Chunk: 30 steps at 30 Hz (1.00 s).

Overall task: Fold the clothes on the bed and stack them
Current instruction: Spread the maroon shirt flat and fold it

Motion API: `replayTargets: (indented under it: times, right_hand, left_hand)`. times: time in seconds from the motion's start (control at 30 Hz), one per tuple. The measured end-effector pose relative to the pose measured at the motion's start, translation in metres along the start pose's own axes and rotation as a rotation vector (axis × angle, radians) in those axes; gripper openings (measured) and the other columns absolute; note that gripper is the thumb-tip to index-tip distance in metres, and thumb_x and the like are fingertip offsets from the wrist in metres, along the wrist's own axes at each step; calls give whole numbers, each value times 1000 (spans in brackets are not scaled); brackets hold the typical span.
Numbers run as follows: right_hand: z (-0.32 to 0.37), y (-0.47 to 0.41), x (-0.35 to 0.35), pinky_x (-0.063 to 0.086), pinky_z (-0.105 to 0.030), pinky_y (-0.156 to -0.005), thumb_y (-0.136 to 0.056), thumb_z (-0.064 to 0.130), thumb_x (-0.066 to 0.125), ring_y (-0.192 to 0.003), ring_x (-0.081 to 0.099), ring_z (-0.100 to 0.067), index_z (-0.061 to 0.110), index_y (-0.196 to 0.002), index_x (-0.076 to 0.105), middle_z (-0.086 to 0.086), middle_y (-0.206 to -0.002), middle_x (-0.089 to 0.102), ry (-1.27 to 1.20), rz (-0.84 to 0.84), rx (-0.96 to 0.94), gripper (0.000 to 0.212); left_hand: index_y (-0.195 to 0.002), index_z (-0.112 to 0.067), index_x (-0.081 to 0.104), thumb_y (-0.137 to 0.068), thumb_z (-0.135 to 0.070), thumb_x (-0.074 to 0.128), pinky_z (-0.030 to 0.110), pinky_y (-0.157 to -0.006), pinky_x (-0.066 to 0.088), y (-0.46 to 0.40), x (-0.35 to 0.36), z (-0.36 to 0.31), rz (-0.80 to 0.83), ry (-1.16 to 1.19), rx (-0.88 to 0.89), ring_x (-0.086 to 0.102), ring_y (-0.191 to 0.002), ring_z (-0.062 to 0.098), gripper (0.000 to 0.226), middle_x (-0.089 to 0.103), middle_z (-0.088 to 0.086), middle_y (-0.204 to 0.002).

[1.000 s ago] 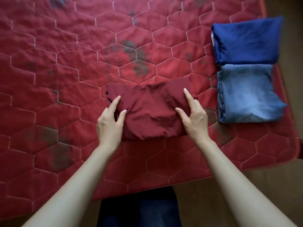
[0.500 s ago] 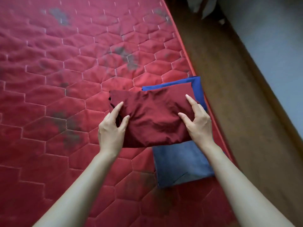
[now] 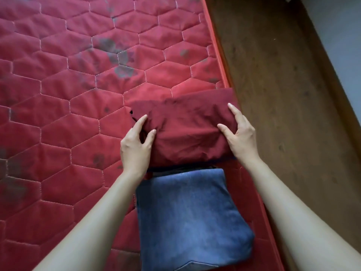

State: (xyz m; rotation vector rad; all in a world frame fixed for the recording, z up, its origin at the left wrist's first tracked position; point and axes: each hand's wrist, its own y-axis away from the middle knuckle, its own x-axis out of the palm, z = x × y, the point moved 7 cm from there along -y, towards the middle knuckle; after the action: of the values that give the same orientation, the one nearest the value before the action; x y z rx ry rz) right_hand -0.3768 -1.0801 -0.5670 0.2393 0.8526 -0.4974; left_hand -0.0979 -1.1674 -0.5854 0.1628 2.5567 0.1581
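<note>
— What have you got on the head camera?

— I see both hands on a folded dark red garment (image 3: pixel 187 130) near the right edge of the bed (image 3: pixel 58 94). The left hand (image 3: pixel 134 147) grips its left end: thumb and forefinger lie spread on top of the cloth, and the other fingers curl under the edge. The right hand (image 3: pixel 241 136) holds the right end the same way, forefinger stretched along the top, thumb pressing in from the near side.

— Is the garment lying flat on the bed?

— I can't tell for sure. Its near edge sags between the hands, and a thin dark blue strip shows beneath that edge, which may be another folded piece under it. Whether the red piece rests on that or hangs just above it, I can't tell from this angle.

— Anything else stacked there?

— Yes, a folded pair of blue jeans (image 3: pixel 191 218) lies on the bed just nearer to me than the red garment, between my two forearms. Its far edge sits right by the red garment's near edge.

— And the surroundings?

— The bed cover is red with a quilted hexagon pattern and several dark grey blotches. To the right of the bed runs a brown wooden floor (image 3: pixel 283 85), and beyond it a pale wall (image 3: pixel 343 36).
</note>
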Motion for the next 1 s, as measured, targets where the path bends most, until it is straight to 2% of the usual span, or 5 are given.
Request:
replayTargets:
  times: [0.33, 0.47, 0.6, 0.83, 1.0]
  right_hand:
    - [-22, 16, 3, 26, -2, -99, -87, 27, 70, -118, 51, -13, 21, -142, 45, -8, -130, 57, -53, -72, -41, 61]
    - [-24, 8, 8, 37, -21, -98, -87, 32, 69, -116, 56, -21, 24, -144, 43, -9, -127, 58, -16, -15, 1, 62]
    - [-27, 2, 11, 43, -37, -96, -90, 40, 63, -112, 53, -24, 29, -148, 35, -10, -126, 49, 74, 22, 35, 65]
    - [45, 11, 36, 16, -55, -117, -96, 35, 45, -145, 22, -33, 16, -146, 41, -16, -154, 30, 436, -177, -310, 53]
    - [60, 17, 106, 9, -53, -119, -99, 36, 40, -146, 22, -25, 18, -147, 39, -8, -155, 30, 636, 124, -556, 51]
  left_hand:
    - [-134, -27, 56, -88, -28, 68, 7, -100, 34, 17, 4, 14, -57, -10, 18, 55, -114, 0, 47, 61, -9, -126]
    - [-135, -25, 54, -89, -29, 67, 13, -100, 34, 16, 7, 20, -28, -55, -29, 55, -115, 8, 48, 62, -3, -126]
    - [-136, -23, 52, -91, -39, 58, 41, -92, 41, 19, 3, 12, -144, -413, -9, 47, -115, 26, 48, 51, 7, -129]
    - [-137, -16, 52, -91, -19, 49, 52, -113, 22, 23, 46, -54, -176, -657, 586, 30, -142, 31, 46, 37, 11, -152]
    - [-150, -24, 33, -98, -29, 36, 58, -116, 5, 0, 85, -24, -3, -798, 329, 12, -148, 29, 52, 19, 7, -160]
